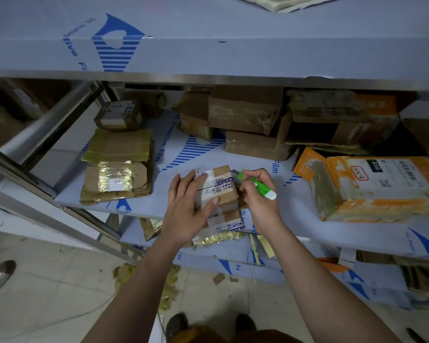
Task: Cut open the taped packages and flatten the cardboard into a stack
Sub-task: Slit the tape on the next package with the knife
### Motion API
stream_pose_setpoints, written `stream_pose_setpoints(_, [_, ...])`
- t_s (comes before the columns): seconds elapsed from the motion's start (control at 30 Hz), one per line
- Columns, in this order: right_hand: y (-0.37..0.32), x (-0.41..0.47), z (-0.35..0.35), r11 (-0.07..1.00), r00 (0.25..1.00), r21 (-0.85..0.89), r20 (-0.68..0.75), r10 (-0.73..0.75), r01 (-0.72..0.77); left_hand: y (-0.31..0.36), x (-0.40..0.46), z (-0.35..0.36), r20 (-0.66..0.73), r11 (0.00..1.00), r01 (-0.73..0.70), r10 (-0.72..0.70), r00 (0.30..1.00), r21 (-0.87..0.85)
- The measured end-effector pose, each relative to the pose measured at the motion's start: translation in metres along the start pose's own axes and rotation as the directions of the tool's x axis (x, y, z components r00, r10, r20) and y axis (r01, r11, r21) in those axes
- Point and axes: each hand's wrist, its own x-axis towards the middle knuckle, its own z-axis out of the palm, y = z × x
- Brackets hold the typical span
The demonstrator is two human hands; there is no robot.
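A small taped cardboard package (221, 186) stands on the middle shelf (265, 219) near its front edge. My left hand (187, 209) lies on the package's left side, fingers straight across the top and thumb against the taped face. My right hand (255, 196) grips a green and white utility knife (258, 185), its blade end at the package's upper right corner. A stack of flattened cardboard (117, 167) lies to the left on the same shelf.
More taped boxes (245, 112) crowd the back of the shelf. A large orange and white package (377, 186) lies at the right. A shelf edge (208, 58) overhangs above. Tape scraps (169, 280) litter the tiled floor, and a slanted metal post (60, 120) stands at the left.
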Motion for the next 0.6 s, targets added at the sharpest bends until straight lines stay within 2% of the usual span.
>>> stream_pose_setpoints(0.17, [0.000,0.002,0.003,1.000,1.000,-0.022,0.015,-0.006,0.006,-0.004,0.001,-0.004,0.039,0.999,0.013,-0.011,0.999,-0.045])
stream_pose_setpoints(0.47, [-0.004,0.002,-0.013,0.995,0.994,-0.064,0.066,0.082,-0.078,0.002,0.002,-0.005,0.051,0.997,0.013,-0.010,0.999,-0.071])
stream_pose_setpoints(0.6, [-0.007,-0.007,-0.016,0.995,0.992,-0.089,0.116,0.058,-0.048,0.005,0.004,-0.006,0.063,0.997,0.024,-0.020,0.998,-0.069])
